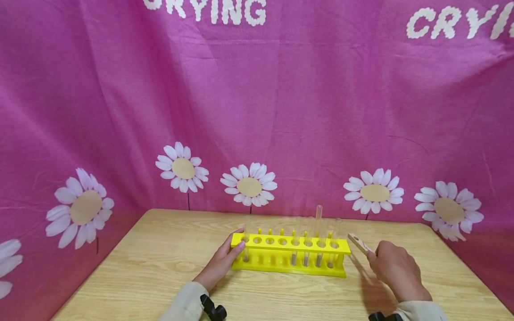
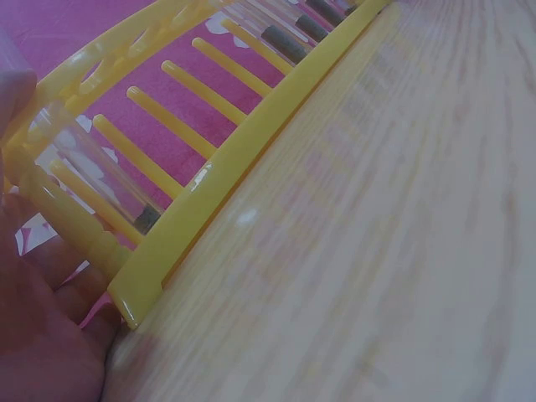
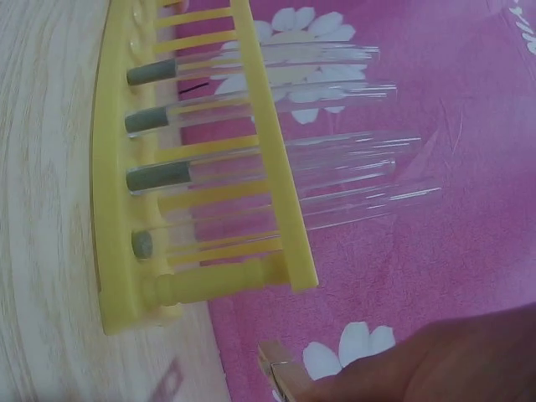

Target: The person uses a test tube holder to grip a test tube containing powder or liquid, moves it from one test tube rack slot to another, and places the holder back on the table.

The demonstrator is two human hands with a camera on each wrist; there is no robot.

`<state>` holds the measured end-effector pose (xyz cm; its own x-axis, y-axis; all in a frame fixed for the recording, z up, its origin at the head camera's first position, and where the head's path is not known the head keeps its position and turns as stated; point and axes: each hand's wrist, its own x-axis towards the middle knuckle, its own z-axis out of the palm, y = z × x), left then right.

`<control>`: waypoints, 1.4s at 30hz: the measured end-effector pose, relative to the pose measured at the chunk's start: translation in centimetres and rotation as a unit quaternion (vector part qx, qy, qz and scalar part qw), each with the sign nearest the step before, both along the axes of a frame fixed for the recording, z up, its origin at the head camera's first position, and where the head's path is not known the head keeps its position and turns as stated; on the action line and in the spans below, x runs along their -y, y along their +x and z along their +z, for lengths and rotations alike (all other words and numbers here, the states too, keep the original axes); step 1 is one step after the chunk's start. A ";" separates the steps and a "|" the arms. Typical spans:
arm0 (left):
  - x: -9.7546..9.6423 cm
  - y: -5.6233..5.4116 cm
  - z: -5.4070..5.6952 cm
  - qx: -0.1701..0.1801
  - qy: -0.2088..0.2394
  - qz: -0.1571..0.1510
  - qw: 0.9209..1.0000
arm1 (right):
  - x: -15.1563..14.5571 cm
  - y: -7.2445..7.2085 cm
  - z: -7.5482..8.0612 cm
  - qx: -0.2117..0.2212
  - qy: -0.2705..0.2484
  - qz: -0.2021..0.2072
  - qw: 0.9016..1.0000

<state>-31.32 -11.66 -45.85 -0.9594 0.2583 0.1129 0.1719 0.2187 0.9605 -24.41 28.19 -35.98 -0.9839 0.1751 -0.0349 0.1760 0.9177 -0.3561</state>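
My left hand [image 1: 220, 264] grips the left end of a yellow test tube rack [image 1: 281, 269], thumb on the front and fingers behind the end post, as the left wrist view shows. Beside that thumb a test tube [image 2: 147, 219] with a little dark material at its bottom stands in the end hole. Several more tubes stand in the right-hand holes, their grey-green contents [image 3: 159, 177] at differing heights. Just off the rack's right end, my right hand [image 1: 398, 269] holds a wooden test tube holder [image 1: 358, 243], its tip pointing toward the rack and apart from it.
The rack stands on a light wood-grain table [image 1: 152, 258]. Yellow drying pegs [image 2: 172, 113] line its back, and an upturned clear tube [image 1: 319, 215] rises behind the right-hand holes. A pink cloth [image 1: 305, 111] with white daisies hangs around the table's back and sides.
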 end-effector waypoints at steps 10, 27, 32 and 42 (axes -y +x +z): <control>-0.1 0.4 0.5 -0.004 -0.008 0.001 1.000 | -0.1 0.2 0.3 -0.004 -0.019 -0.010 1.000; 0.1 0.3 0.3 -0.001 -0.009 0.004 1.000 | 0.2 0.1 0.3 -0.010 -0.018 -0.010 1.000; 0.1 0.3 0.3 -0.002 -0.005 0.002 1.000 | 0.4 0.2 0.5 -0.009 -0.024 -0.011 1.000; 0.2 0.2 0.1 -0.007 -0.009 -0.003 1.000 | 0.7 0.5 0.8 -0.028 -0.021 -0.006 0.999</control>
